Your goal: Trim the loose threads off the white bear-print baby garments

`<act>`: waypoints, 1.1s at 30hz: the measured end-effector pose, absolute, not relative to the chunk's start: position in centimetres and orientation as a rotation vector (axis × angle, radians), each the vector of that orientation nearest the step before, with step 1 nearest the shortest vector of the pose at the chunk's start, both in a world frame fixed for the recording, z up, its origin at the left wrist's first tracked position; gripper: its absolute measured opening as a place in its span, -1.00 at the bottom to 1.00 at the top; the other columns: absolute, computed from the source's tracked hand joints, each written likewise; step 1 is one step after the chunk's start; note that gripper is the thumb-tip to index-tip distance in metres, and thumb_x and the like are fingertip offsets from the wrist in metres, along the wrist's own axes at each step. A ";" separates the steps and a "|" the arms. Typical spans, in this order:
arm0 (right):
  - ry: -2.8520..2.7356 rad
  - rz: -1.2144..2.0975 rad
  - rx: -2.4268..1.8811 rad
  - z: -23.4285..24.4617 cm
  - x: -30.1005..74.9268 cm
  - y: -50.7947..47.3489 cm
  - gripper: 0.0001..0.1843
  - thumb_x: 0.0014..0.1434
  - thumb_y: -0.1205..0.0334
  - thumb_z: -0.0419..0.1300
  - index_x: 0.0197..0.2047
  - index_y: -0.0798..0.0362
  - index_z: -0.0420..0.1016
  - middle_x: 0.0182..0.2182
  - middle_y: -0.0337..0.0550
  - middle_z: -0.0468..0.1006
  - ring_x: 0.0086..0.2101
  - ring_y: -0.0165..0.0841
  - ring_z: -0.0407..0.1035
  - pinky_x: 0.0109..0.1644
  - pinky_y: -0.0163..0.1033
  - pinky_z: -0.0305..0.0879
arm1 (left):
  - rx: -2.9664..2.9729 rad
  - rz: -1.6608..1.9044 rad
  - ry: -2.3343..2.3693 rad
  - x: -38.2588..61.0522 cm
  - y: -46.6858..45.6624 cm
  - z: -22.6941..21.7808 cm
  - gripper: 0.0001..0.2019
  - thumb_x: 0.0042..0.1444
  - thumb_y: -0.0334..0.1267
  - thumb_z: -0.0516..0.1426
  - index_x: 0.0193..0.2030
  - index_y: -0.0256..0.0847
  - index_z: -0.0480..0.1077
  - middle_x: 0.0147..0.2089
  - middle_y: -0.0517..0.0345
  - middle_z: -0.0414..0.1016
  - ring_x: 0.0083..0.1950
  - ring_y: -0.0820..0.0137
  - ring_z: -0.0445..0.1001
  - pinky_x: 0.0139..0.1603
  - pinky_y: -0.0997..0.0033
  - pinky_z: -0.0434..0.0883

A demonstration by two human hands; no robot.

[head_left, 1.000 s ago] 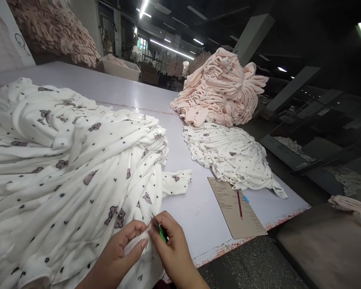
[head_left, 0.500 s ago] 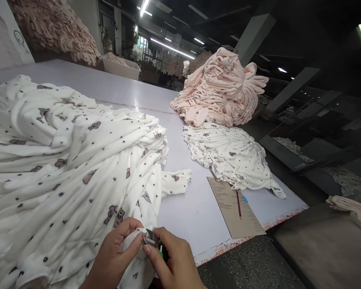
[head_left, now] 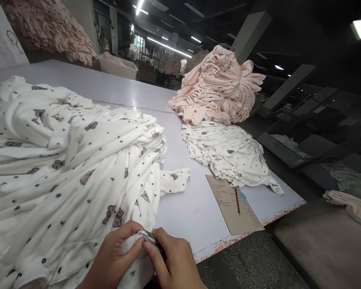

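Two slim blades belong to the small snips at the near edge of the table, and from where I stand they now look almost together. Half a second ago they were plainly parted, with the bright green of the handle showing; now most of that green is hidden behind the right hand. That hand is curled nearly closed around the snips, thumb and forefinger pressing close to the blades. The left hand has a tight pinch on a gathered bit of white cloth, which bulges between thumb and fingers. The blade tips meet the pinch right there, though I can't tell whether a thread or an edge lies between them. I take the change to mean the work has come to the snip itself.

The bunched cloth appears to belong to the big white heap, printed with dots and little bears, which fills the table's left side. One narrow piece of it sticks out to the right. Nothing else on the table has moved against its neighbours: the pink pile stands beyond the smaller white pile, and a brown card with a dark red pencil on it lies near the table's edge.
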State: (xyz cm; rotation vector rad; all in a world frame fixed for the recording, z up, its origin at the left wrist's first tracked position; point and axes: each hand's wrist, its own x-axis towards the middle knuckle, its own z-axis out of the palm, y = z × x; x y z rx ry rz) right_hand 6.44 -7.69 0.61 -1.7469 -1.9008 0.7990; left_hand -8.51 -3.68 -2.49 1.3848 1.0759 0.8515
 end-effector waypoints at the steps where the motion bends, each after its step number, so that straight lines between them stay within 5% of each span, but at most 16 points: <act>1: -1.880 0.807 -1.732 0.4 6.4 -7.7 -0.66 0.27 0.03 -0.09 -0.46 0.01 0.21 -0.65 -0.29 0.29 -0.64 -0.42 0.20 -0.55 -0.36 -0.04 | 1.382 0.862 1.081 -8.5 -3.6 -2.6 -0.85 0.02 -0.16 0.14 -0.48 -0.13 0.42 -0.49 0.21 0.45 -0.41 0.34 0.43 -0.37 0.52 0.35; 6: -1.663 0.996 -1.679 -0.1 6.8 -7.6 -0.62 0.28 -0.01 -0.10 -0.45 0.03 0.23 -0.62 -0.29 0.25 -0.57 -0.42 0.19 -0.51 -0.38 0.03 | 1.251 0.818 1.099 -8.8 -3.4 -3.2 -0.85 -0.04 -0.12 0.20 -0.39 -0.13 0.46 -0.39 0.19 0.55 -0.29 0.29 0.50 -0.27 0.53 0.43; 16: -1.727 0.958 -1.707 0.1 7.2 -7.9 -0.69 0.22 0.01 0.01 -0.33 0.07 0.38 -0.58 -0.27 0.30 -0.56 -0.42 0.15 -0.52 -0.38 0.00 | 0.607 0.757 0.998 -8.1 -3.4 -1.9 -0.58 -0.25 -0.01 0.35 -0.31 -0.23 0.41 -0.52 0.26 0.54 -0.46 0.43 0.46 -0.43 0.56 0.41; 33: -1.534 1.270 -1.669 0.0 8.1 -7.6 -0.63 0.24 -0.05 0.01 -0.41 0.08 0.29 -0.56 -0.28 0.26 -0.49 -0.42 0.15 -0.44 -0.36 0.02 | 0.887 0.756 1.086 -8.3 -3.5 -1.6 -0.77 -0.17 -0.12 0.28 -0.41 -0.22 0.48 -0.53 0.27 0.53 -0.45 0.41 0.42 -0.41 0.57 0.39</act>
